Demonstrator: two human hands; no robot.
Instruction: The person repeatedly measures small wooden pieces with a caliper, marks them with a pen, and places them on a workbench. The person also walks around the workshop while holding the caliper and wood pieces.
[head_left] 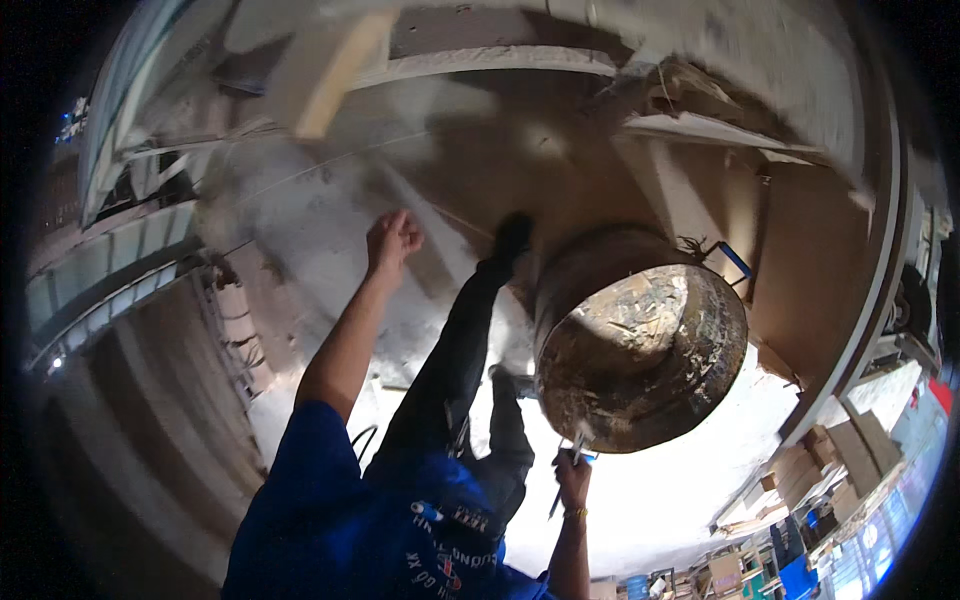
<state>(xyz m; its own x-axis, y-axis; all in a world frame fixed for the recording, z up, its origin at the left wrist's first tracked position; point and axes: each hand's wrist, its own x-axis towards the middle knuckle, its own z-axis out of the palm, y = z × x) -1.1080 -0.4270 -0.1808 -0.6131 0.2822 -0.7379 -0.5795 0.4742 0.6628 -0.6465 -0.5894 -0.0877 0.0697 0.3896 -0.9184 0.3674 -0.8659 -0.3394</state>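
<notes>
A big round drum (640, 360), brownish and stained inside with pale scraps at its bottom, leans tilted at my right side. My right hand (573, 482) is closed around a handle at the drum's near rim; a thin dark strip shows beside that hand. On the drum's far rim sits another handle (735, 262), blue and held on with wire or cord. My left hand (395, 240) is out in front over the floor, its fingers curled in and nothing seen in them. It touches neither the drum nor anything else.
Pale concrete floor (300, 210) lies ahead. A wooden plank (345, 75) juts in at the top. Brown boards (815, 270) stand right of the drum. Stacked wood pieces (835, 460) are at the far right. Striped dark panels (150, 430) fill the left.
</notes>
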